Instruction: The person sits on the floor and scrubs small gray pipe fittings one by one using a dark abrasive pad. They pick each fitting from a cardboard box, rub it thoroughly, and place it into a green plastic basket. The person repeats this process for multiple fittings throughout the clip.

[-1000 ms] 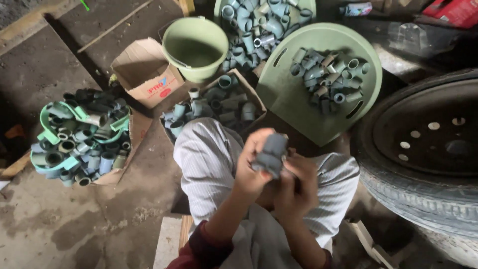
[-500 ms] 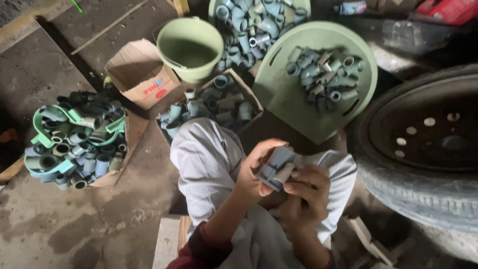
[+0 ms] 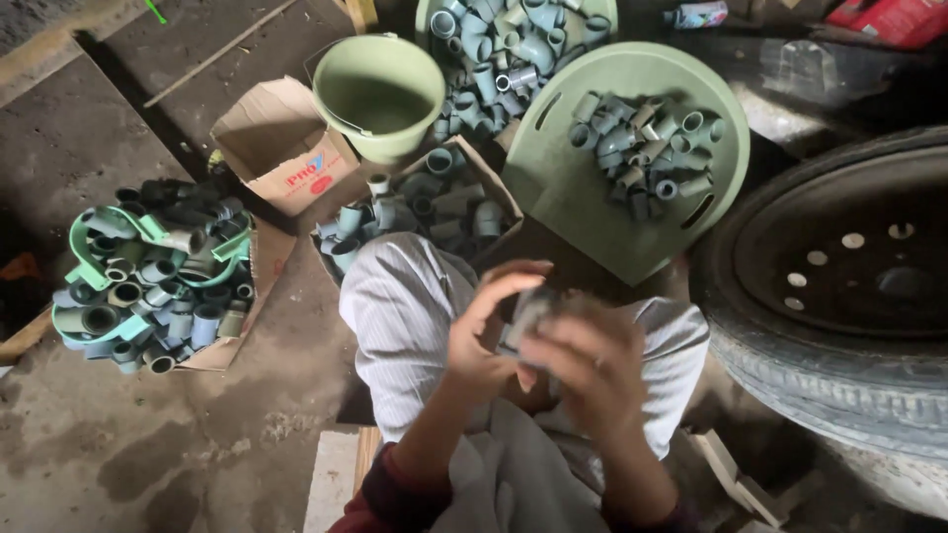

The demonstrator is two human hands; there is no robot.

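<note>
- Grey pipe fitting (image 3: 528, 311) sits up in front of the person's knees, caught between both hands and mostly covered by them; it is blurred, so its exact shape cannot be made out.
- Left hand (image 3: 484, 331) curls round the fitting from the left, fingers bent over its top edge, thumb side toward the lap.
- Right hand (image 3: 588, 360) closes over the fitting from the right and front, fingers wrapped across it; the hand is smeared with motion blur.
- Striped trousers (image 3: 410, 316) cover the raised knees just beneath the hands.
- Cardboard box (image 3: 449, 202) of grey fittings lies just beyond the knees.
- Green bucket (image 3: 380, 94) stands behind that box, beside a second, open carton (image 3: 286, 148).
- Flat green tray (image 3: 573, 188) leans to the right, a heap of short fittings on it.
- Round green basin (image 3: 518, 39) at the top edge is piled with more fittings.
- Far left, a pile of fittings (image 3: 158, 271) with green clips fills another carton.
- Car tyre (image 3: 839, 306) lies at the right.
</note>
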